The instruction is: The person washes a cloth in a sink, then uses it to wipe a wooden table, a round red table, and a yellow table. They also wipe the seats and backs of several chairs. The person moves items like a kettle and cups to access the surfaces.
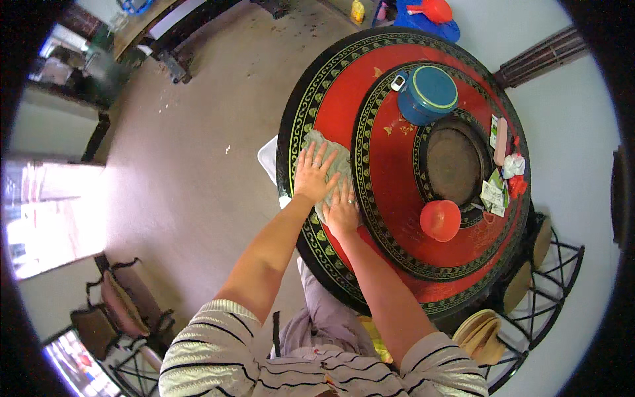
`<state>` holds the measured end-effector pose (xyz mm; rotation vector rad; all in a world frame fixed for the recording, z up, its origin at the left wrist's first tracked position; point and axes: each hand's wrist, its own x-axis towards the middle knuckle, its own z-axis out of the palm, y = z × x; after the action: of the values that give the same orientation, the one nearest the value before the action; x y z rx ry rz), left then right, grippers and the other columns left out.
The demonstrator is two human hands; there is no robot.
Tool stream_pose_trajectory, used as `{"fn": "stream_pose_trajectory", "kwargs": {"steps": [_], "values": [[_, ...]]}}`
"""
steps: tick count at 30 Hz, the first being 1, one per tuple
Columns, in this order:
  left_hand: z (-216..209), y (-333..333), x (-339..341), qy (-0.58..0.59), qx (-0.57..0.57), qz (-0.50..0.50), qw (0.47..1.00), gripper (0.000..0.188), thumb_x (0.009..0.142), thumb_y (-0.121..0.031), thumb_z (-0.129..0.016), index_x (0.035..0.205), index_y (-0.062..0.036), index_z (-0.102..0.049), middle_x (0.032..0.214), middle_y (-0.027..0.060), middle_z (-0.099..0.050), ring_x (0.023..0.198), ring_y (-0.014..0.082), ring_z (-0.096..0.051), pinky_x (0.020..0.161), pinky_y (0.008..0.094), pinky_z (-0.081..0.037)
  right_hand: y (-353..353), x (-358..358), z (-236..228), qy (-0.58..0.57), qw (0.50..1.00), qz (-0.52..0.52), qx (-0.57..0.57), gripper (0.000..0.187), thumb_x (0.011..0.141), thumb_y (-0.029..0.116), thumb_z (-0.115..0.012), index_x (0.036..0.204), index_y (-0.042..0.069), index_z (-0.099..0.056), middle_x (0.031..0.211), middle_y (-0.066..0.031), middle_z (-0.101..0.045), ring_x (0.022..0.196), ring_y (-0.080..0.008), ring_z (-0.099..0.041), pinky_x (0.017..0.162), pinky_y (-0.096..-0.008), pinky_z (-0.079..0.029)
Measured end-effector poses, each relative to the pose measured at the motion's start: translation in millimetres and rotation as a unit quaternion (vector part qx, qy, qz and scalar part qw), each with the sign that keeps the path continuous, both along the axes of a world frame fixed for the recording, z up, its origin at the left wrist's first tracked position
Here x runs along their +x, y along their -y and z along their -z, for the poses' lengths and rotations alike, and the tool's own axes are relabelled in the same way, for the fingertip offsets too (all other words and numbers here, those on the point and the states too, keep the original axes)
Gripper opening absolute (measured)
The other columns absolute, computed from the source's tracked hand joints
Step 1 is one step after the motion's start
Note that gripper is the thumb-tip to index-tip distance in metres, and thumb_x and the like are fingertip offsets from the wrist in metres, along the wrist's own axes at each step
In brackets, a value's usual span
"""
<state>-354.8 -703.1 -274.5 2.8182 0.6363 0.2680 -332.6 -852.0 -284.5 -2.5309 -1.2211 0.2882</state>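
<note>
A grey-green cloth point(340, 161) lies spread on the left rim of a round red and black table point(337, 86) with gold patterns. My left hand point(315, 175) rests flat on the cloth, fingers stretched and apart. Closer to me, my right hand point(342, 212) presses on the cloth's lower right part, its fingers extended too. Both palms face down, and neither hand grips the cloth. To the right of my hands rises the table's raised round centre point(387, 192), which carries a blue lidded container point(417, 109) and a red bowl point(440, 221).
Papers point(493, 194), a pink case point(501, 141) and a white crumpled bag point(514, 166) lie at the table's right. A blue stool point(446, 31) bearing a red dipper point(436, 10) stands behind. Wooden chairs point(122, 304) are at lower left, stacked round-seated stools point(479, 334) at lower right.
</note>
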Motion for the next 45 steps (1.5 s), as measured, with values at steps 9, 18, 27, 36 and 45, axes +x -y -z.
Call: {"fn": "stream_pose_trajectory", "kwargs": {"steps": [9,18,27,36,45], "values": [[-9,-116,74,-0.042,-0.002,0.08,0.996,0.063,0.096,-0.049,-0.046,0.152,-0.0256,-0.032,0.16,0.0066,-0.023,0.148,0.0339,-0.015,0.121,0.0506,-0.009,-120,44,-4,0.056,0.993,0.097,-0.027,0.075,0.087,0.041,-0.065,0.144,0.0,-0.039,0.155,-0.0202,-0.03,0.144,-0.0379,-0.026,0.116,-0.0537,-0.024],[2,-225,167,-0.035,0.013,0.185,0.982,0.061,0.096,-0.052,-0.045,0.15,-0.0263,-0.038,0.159,0.0054,-0.027,0.148,0.0327,-0.016,0.122,0.0494,-0.01,-227,108,1,0.078,0.979,0.18,-0.048,0.072,0.084,0.032,-0.071,0.141,0.001,-0.04,0.149,-0.0226,-0.034,0.141,-0.0406,-0.028,0.115,-0.0565,-0.019],[15,-263,254,0.035,-0.064,0.352,0.933,0.056,0.098,-0.047,-0.046,0.149,-0.0249,-0.042,0.159,0.0057,-0.028,0.147,0.0324,-0.019,0.121,0.0502,-0.012,-281,159,-4,0.103,0.924,0.349,-0.117,0.081,0.085,0.042,-0.065,0.151,0.007,-0.032,0.156,-0.0198,-0.027,0.145,-0.0361,-0.023,0.117,-0.0548,-0.015],[14,-272,318,0.041,-0.059,0.452,0.889,0.053,0.097,-0.041,-0.049,0.147,-0.0241,-0.045,0.158,0.0063,-0.031,0.147,0.0313,-0.022,0.121,0.0481,-0.011,-310,194,10,0.054,0.873,0.451,-0.181,0.086,0.088,0.049,-0.059,0.155,0.01,-0.021,0.16,-0.0181,-0.016,0.149,-0.0344,-0.012,0.12,-0.0527,-0.007],[11,-291,458,0.031,-0.003,0.569,0.822,0.052,0.098,-0.04,-0.048,0.148,-0.0241,-0.042,0.157,0.0063,-0.03,0.145,0.0331,-0.024,0.12,0.0513,-0.016,-360,312,5,-0.029,0.824,0.549,-0.138,0.085,0.09,0.05,-0.057,0.155,0.009,-0.021,0.161,-0.0181,-0.015,0.149,-0.0348,-0.009,0.12,-0.0524,-0.006]]}}
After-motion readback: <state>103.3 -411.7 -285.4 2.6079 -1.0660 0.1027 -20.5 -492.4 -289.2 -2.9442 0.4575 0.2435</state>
